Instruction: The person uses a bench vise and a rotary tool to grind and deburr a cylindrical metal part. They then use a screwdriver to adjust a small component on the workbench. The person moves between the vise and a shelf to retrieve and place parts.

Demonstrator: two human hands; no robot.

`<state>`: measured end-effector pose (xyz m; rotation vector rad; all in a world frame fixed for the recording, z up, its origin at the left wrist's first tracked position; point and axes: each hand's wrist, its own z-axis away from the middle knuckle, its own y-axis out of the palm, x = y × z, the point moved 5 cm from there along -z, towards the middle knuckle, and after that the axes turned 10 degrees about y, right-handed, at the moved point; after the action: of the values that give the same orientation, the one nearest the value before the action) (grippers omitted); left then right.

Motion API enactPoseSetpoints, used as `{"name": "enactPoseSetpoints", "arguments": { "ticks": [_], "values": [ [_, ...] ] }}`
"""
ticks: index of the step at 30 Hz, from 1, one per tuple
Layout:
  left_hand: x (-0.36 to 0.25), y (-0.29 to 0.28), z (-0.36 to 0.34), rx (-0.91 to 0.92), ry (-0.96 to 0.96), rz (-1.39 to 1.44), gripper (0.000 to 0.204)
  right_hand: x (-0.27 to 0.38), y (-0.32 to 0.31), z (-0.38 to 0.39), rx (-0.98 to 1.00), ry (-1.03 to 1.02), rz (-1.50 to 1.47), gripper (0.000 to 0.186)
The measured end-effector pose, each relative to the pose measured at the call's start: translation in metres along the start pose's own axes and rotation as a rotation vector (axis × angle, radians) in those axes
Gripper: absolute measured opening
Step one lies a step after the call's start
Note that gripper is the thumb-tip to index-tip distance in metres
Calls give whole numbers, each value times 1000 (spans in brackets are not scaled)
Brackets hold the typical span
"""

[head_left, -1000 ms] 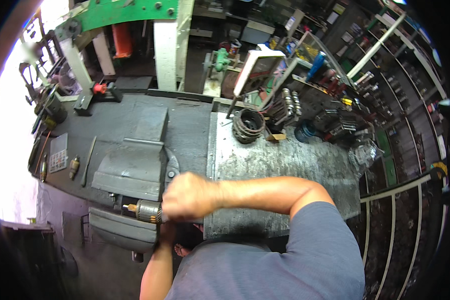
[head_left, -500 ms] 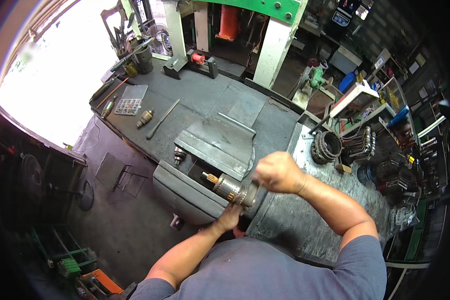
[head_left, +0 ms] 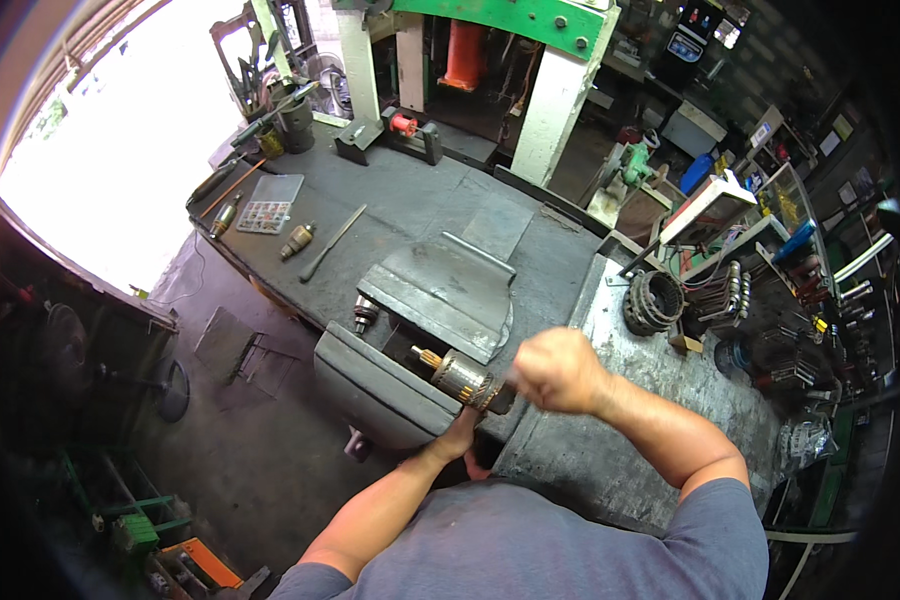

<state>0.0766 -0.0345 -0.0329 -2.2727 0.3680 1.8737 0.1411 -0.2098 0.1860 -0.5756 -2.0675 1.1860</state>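
Note:
A motor armature (head_left: 464, 377), with a steel core, copper windings and a splined shaft, lies slanted over the gap between the jaws of a large bench vise (head_left: 440, 290). My left hand (head_left: 458, 437) grips it at its near end from below; some fingers are hidden. Just right of that end, my right hand (head_left: 560, 371) is closed in a fist, smeared by motion. Something dark lies between fist and armature, too blurred to name. A small gear-ended part (head_left: 365, 314) sits beside the vise's left side.
On the bench lie a file (head_left: 332, 243), a cylindrical metal part (head_left: 298, 240) and a compartment box (head_left: 270, 203). A ring-shaped stator (head_left: 654, 302) stands on the metal-topped table (head_left: 610, 450) at right. A press frame (head_left: 555, 100) rises behind the bench.
My right fist has come slightly nearer my body, beside the armature's end. My left hand stays on the armature. The whole view has shifted a little.

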Motion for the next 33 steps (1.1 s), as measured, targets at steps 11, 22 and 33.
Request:
{"name": "enactPoseSetpoints", "arguments": {
  "ticks": [11,22,33],
  "values": [
    [-21,3,19,-59,237,-319,34,-8,23,8,40,168,-188,31],
    [-35,-5,27,-113,-168,-8,41,-22,50,27,-81,253,-428,33],
    [-44,0,25,-159,-322,293,44,-22,40,23,-68,330,-309,35]
  ]
}}
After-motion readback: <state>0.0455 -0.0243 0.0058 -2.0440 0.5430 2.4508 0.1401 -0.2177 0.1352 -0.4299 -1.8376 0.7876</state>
